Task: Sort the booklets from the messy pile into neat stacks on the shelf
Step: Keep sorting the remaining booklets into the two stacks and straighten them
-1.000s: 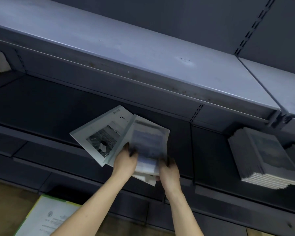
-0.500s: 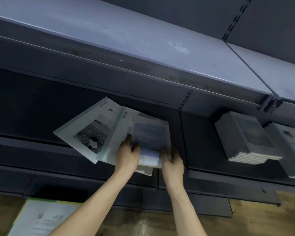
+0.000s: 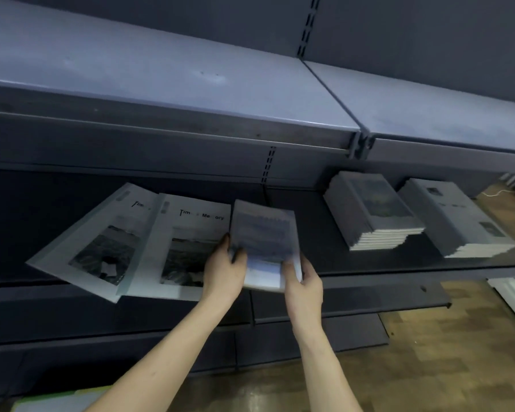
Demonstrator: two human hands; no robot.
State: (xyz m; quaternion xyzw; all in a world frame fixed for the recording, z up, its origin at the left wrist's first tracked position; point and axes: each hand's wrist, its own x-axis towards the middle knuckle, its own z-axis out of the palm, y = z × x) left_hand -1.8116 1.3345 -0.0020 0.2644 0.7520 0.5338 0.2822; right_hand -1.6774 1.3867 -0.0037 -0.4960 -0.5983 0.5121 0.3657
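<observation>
**Booklets in hand and on shelf: count**

Held: three booklets, fanned. Left hand (image 3: 224,270) grips two large white "Time Memory" booklets (image 3: 149,242); right hand (image 3: 302,285) pinches one smaller blurred blue-grey booklet (image 3: 263,236), the left thumb also on it. On the dark metal shelf (image 3: 369,263): two neat grey stacks, near stack (image 3: 372,209) and far stack (image 3: 455,217), side by side.

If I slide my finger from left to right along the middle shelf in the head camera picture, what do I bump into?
Two big fanned-out booklets → left hand → small blurry booklet → right hand → first neat stack → second neat stack.
</observation>
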